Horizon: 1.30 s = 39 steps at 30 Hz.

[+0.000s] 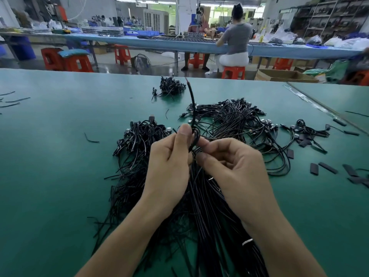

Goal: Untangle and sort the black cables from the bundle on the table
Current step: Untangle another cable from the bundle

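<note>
A big bundle of black cables (pixel 201 196) lies on the green table (pixel 50 156) and runs toward me under both hands. My left hand (pixel 169 156) pinches a small loop of one black cable (pixel 192 102) between thumb and fingers; its free end stands up above the hands. My right hand (pixel 231 162) pinches the same cable just below the loop. A tangled heap of knotted cables (pixel 139 136) sits left of the hands. A looser spread of cables with plugs (pixel 239 116) lies behind the hands.
A small cable pile (pixel 171 86) sits at the far middle. Short black sleeve pieces (pixel 327 166) and loose cables (pixel 307 128) lie at the right. Stray wire bits (pixel 14 100) lie far left. A table seam (pixel 319 104) runs at the right. People sit at a bench beyond.
</note>
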### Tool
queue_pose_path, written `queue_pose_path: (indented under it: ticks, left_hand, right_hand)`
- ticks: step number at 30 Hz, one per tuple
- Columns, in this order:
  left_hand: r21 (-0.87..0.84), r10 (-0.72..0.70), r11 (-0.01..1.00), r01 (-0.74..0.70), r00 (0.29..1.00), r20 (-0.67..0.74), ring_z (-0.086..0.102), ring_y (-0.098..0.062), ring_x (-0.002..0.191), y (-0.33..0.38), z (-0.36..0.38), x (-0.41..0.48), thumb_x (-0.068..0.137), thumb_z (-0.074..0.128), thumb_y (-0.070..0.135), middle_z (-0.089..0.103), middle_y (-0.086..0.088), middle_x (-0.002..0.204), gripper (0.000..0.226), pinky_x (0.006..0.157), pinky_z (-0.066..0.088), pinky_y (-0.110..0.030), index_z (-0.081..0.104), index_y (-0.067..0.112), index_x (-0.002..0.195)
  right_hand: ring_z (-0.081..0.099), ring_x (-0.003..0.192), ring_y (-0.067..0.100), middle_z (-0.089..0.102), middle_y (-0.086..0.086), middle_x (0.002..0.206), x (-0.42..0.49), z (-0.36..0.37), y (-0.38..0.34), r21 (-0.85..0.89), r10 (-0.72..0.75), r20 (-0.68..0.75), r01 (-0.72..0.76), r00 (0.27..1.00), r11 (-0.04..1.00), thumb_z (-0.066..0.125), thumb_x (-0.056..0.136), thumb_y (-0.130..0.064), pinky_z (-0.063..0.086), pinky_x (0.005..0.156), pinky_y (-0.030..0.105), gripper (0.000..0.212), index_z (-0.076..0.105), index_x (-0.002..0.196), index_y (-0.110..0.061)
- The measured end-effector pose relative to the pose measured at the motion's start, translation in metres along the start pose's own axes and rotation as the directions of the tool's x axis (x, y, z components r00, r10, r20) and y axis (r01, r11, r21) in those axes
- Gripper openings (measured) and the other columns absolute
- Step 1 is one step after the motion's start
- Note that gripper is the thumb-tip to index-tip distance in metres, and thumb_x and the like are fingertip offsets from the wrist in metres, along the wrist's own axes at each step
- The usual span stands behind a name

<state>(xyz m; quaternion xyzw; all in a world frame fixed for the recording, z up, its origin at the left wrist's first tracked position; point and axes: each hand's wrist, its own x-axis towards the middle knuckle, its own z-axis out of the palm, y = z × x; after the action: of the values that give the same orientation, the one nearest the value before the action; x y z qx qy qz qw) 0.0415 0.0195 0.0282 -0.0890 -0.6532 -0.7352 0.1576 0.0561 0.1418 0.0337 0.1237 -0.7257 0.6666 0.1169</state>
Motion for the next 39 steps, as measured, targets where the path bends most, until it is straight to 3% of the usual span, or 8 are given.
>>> queue_pose_path:
  ticks: [4, 9, 17, 20, 27, 35, 38, 39]
  left_hand:
    - [-0.176, -0.131, 0.975, 0.137, 0.99, 0.044, 0.023, -0.005, 0.036, 0.003, -0.001, 0.0, 0.086, 0.045, 0.058, 0.028, 0.011, 0.046, 0.049, 0.037, 0.023, -0.015, 0.079, 0.023, 0.086]
    - [-0.29, -0.261, 0.913, 0.288, 0.957, 0.128, 0.017, -0.003, 0.036, 0.005, -0.002, 0.001, 0.092, 0.043, 0.054, 0.025, 0.012, 0.045, 0.046, 0.036, 0.02, -0.011, 0.079, 0.025, 0.096]
    - [-0.341, -0.295, 0.882, 0.325, 0.946, 0.138, 0.017, -0.002, 0.035, 0.004, -0.004, 0.003, 0.091, 0.046, 0.053, 0.023, 0.011, 0.045, 0.044, 0.035, 0.02, -0.01, 0.079, 0.025, 0.098]
    - [-0.263, -0.26, 0.921, 0.287, 0.957, 0.133, 0.017, -0.006, 0.038, 0.004, -0.002, 0.001, 0.086, 0.049, 0.055, 0.025, 0.01, 0.046, 0.044, 0.037, 0.019, -0.012, 0.078, 0.026, 0.1]
    - [-0.099, -0.181, 0.975, 0.2, 0.969, 0.17, 0.026, -0.002, 0.033, 0.004, 0.003, -0.003, 0.092, 0.048, 0.047, 0.031, 0.008, 0.043, 0.043, 0.034, 0.028, -0.01, 0.078, 0.016, 0.094]
    - [0.173, -0.085, 0.982, 0.077, 0.996, 0.036, 0.041, -0.003, 0.036, -0.013, 0.005, -0.004, 0.101, 0.046, 0.043, 0.049, 0.011, 0.043, 0.051, 0.039, 0.033, -0.018, 0.074, 0.004, 0.084]
    - [0.293, -0.079, 0.952, 0.083, 0.997, -0.024, 0.034, -0.004, 0.036, -0.018, 0.002, -0.002, 0.099, 0.045, 0.049, 0.042, 0.013, 0.04, 0.055, 0.042, 0.027, -0.023, 0.068, 0.01, 0.068]
    - [0.31, -0.075, 0.947, 0.082, 0.997, -0.035, 0.034, -0.004, 0.035, -0.019, 0.001, -0.001, 0.1, 0.045, 0.049, 0.041, 0.013, 0.039, 0.054, 0.042, 0.026, -0.022, 0.067, 0.013, 0.066]
  right_hand:
    - [0.066, 0.07, 0.006, 0.072, -0.006, 0.089, 0.0, 0.004, 0.006, 0.016, 0.097, -0.031, -0.096, 0.995, 0.995, 0.077, 0.073, -0.039, 0.053, 0.066, 0.022, 0.025, 0.064, 0.092, -0.031]
    - [0.069, 0.068, 0.012, 0.074, 0.0, 0.076, 0.0, 0.005, 0.007, 0.049, 0.013, -0.044, -0.01, 0.999, 0.999, 0.076, 0.08, -0.013, 0.056, 0.066, 0.023, 0.009, 0.07, 0.082, -0.02]
    - [0.071, 0.069, 0.008, 0.074, -0.008, 0.075, 0.0, 0.006, 0.009, -0.1, -0.02, -0.072, 0.012, 0.997, 0.995, 0.076, 0.083, -0.006, 0.056, 0.067, 0.026, 0.018, 0.072, 0.081, -0.024]
    - [0.072, 0.069, 0.014, 0.075, -0.003, 0.074, 0.001, 0.004, 0.004, -0.034, -0.002, -0.098, -0.002, 0.995, 0.999, 0.075, 0.084, -0.004, 0.06, 0.068, 0.034, 0.018, 0.07, 0.085, -0.021]
    - [0.069, 0.06, 0.015, 0.076, 0.004, 0.08, 0.002, -0.012, -0.012, 0.265, 0.202, 0.078, -0.215, 0.976, 0.94, 0.072, 0.081, 0.008, 0.051, 0.053, 0.016, 0.021, 0.057, 0.091, -0.004]
    - [0.063, 0.049, 0.014, 0.07, 0.004, 0.062, 0.001, -0.013, -0.012, 0.13, 0.356, 0.107, -0.368, 0.928, 0.921, 0.066, 0.086, 0.003, 0.044, 0.043, 0.019, 0.017, 0.054, 0.084, -0.008]
    - [0.069, 0.059, 0.019, 0.073, 0.001, 0.067, -0.001, -0.008, -0.004, -0.2, 0.225, -0.022, -0.225, 0.974, 0.954, 0.07, 0.082, -0.006, 0.055, 0.061, 0.034, 0.015, 0.062, 0.079, -0.018]
    - [0.069, 0.062, 0.014, 0.073, -0.005, 0.069, -0.002, -0.007, -0.002, -0.31, 0.168, -0.039, -0.172, 0.985, 0.935, 0.07, 0.083, -0.01, 0.055, 0.063, 0.029, 0.015, 0.064, 0.078, -0.023]
